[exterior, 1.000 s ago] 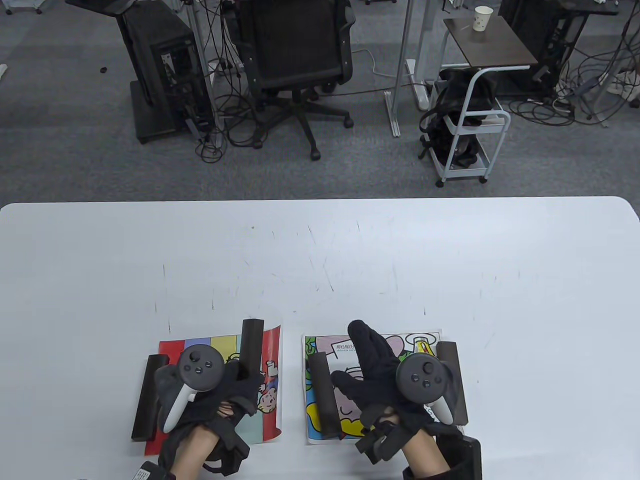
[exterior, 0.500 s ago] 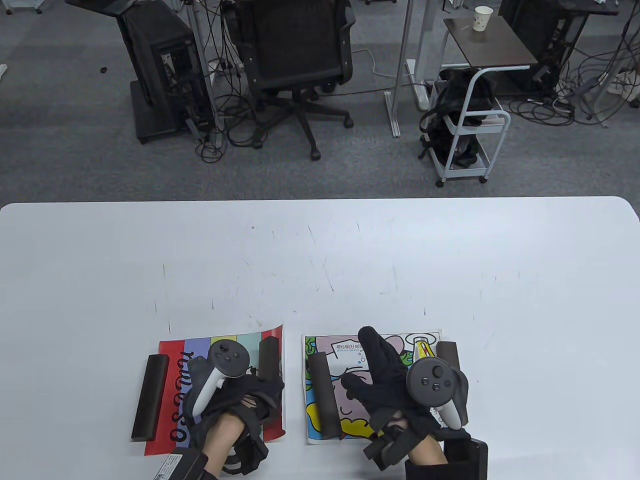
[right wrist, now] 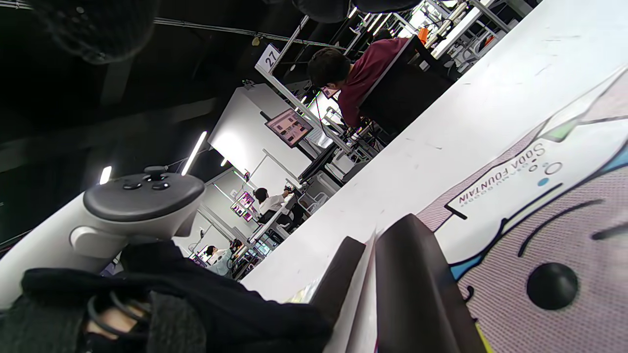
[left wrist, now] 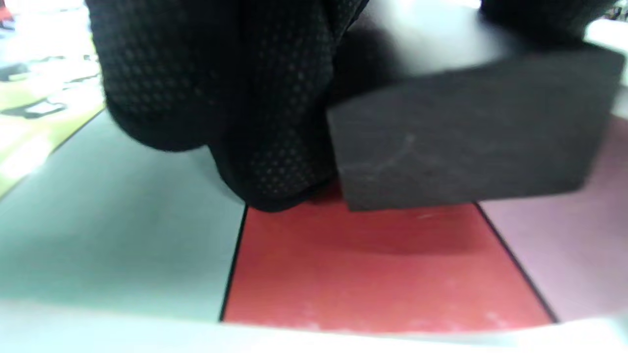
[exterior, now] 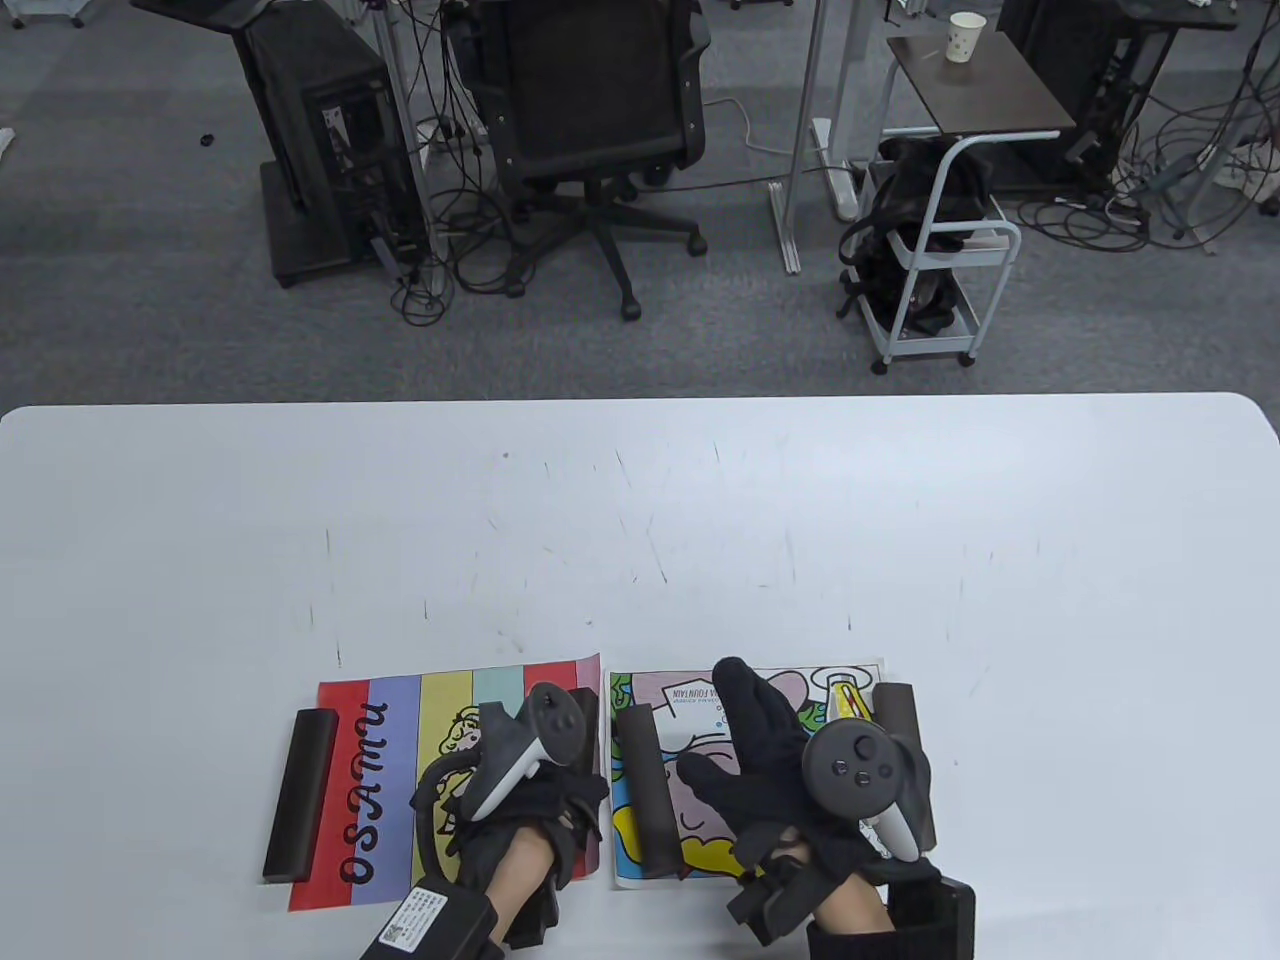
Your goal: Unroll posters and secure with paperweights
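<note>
A striped poster (exterior: pixel 395 790) reading "OSAMU" lies flat at the table's near left. One dark bar paperweight (exterior: pixel 300 795) sits on its left edge. My left hand (exterior: pixel 545 795) grips a second dark paperweight (exterior: pixel 588 708) at the poster's right edge. In the left wrist view my fingers (left wrist: pixel 221 98) are beside that bar (left wrist: pixel 466 132), which sits on the red and pink stripes. A cartoon "Soda Fountain" poster (exterior: pixel 700 700) lies to the right, with paperweights on its left (exterior: pixel 645 790) and right (exterior: pixel 898 715) edges. My right hand (exterior: pixel 750 745) rests open and flat on it.
The white table (exterior: pixel 640 520) stretches far beyond the posters. The two posters nearly touch at the middle. A black box (exterior: pixel 940 915) sits at the near edge by my right wrist. An office chair (exterior: pixel 590 100) and a cart (exterior: pixel 930 280) stand on the floor behind.
My left hand moved right with the paperweight, and the striped poster spread out wider to the right. The bar now sits on its right edge. My right hand barely moved.
</note>
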